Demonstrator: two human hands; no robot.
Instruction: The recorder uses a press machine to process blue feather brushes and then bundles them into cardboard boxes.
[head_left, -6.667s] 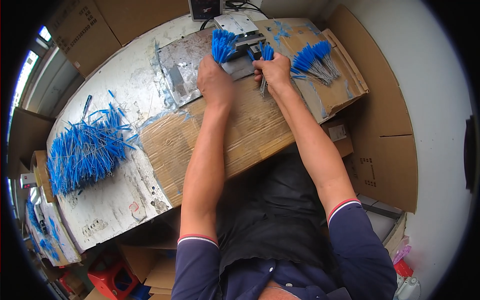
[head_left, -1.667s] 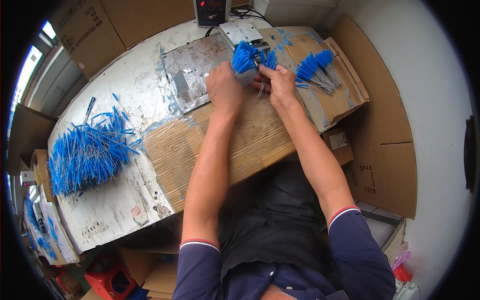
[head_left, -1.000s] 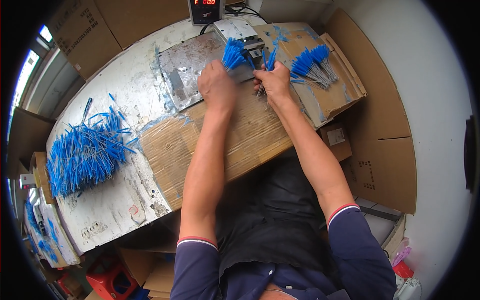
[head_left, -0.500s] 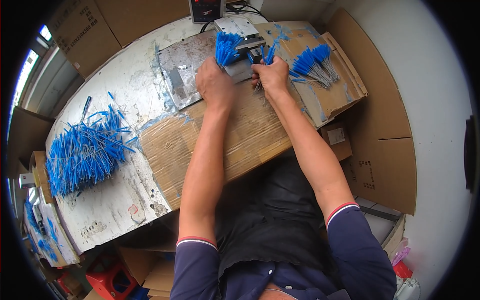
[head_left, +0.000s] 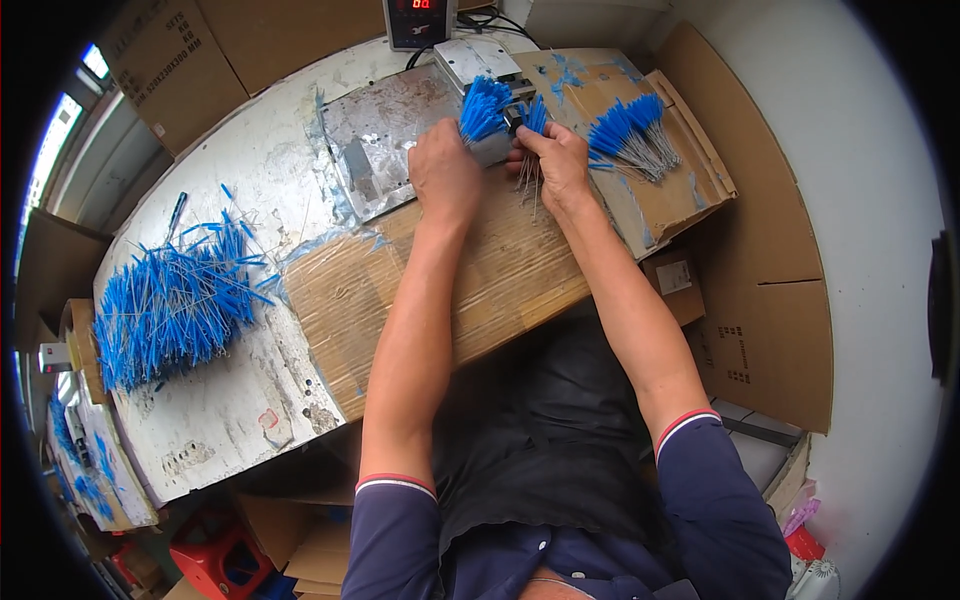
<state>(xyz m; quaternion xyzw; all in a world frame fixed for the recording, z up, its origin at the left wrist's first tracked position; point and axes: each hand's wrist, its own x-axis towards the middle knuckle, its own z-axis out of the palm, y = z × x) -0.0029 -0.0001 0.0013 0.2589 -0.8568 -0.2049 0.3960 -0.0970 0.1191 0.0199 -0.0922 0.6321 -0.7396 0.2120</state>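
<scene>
My left hand (head_left: pixel 444 170) is closed round the thin stems of a bundle of blue-sleeved wires (head_left: pixel 484 108), whose blue ends fan upward. Beside it, my right hand (head_left: pixel 557 165) pinches a smaller bunch of blue-sleeved wires (head_left: pixel 532 116); their bare metallic ends hang below the fingers. Its thumb and fingertips are next to a small black block (head_left: pixel 513 119) on the bench device (head_left: pixel 478 62). Whether that hand touches the block, I cannot tell.
A big heap of blue-sleeved wires (head_left: pixel 175 305) lies on the white table at left. Fanned bundles (head_left: pixel 632 135) rest on cardboard at right. A metal plate (head_left: pixel 375 130) lies beside the device. Behind stands a box with a red display (head_left: pixel 420 22). Cardboard walls (head_left: pixel 755 200) border the right.
My left hand has moved right with its bundle, closer to the black block. My right hand has shifted slightly right and down, and its wires' bare ends now show more.
</scene>
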